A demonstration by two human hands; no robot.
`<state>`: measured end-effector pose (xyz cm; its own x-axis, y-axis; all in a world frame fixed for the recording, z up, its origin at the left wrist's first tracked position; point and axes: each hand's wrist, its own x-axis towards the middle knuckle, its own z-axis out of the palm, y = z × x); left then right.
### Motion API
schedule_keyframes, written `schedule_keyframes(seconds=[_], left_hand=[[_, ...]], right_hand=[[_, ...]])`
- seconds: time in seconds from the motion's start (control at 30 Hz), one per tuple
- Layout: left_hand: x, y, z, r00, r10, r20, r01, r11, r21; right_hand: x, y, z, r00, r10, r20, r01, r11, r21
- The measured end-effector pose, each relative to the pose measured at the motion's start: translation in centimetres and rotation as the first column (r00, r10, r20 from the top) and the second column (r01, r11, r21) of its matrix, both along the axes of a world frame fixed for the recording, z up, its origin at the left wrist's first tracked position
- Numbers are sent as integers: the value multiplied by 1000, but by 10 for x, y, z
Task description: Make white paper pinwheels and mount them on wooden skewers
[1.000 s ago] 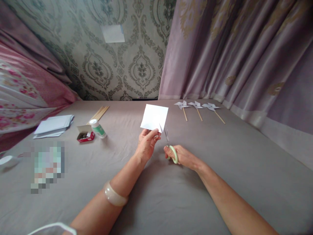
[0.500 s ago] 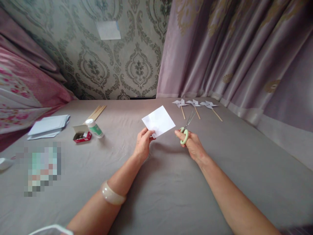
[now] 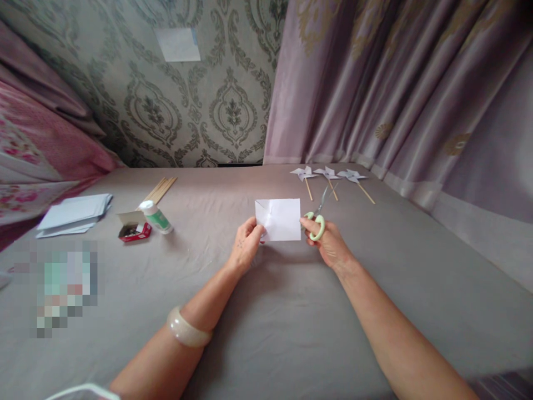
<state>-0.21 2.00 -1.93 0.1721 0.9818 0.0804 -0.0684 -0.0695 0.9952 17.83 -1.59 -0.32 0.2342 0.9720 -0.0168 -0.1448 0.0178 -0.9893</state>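
A white square sheet of paper (image 3: 283,219) is held up above the grey cloth, its lower left pinched by my left hand (image 3: 249,240). A line, a cut or a crease, runs inward from its upper left corner. My right hand (image 3: 328,241) has its fingers closed around the green handles of the scissors (image 3: 317,219). The blades point away from me and stand apart. My right fingertips are at the paper's right edge; whether they grip it I cannot tell.
Three white paper pinwheels (image 3: 327,173) on sticks lie at the back right. To the left are a glue bottle (image 3: 156,217), a small red box (image 3: 135,230) of small items, wooden sticks (image 3: 160,190) and a paper stack (image 3: 74,214). A blurred patch covers something at the far left.
The paper has turned from a diamond to a level square and moved slightly right. Its right edge now meets my right fingertips. The line at its upper left corner has come into view.
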Motion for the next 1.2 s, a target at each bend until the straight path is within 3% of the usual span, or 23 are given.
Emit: schedule_keyframes(seconds=[0.33, 0.53, 0.9, 1.2], left_hand=[[1, 1, 0, 999, 24, 23, -22, 996, -81], [1, 3, 0, 981, 65, 183, -35, 986, -164], [2, 4, -3, 909, -21, 417, 122, 968, -219], [10, -5, -3, 948, -97, 305, 149, 977, -152]], right_hand=[[1, 2, -10, 996, 22, 82, -21, 1000, -7], [-4, 0, -3, 998, 4, 63, -2, 1000, -31], [-10, 0, -5, 996, -84, -18, 85, 994, 68], [-10, 1, -9, 988, -153, -32, 156, 979, 133]])
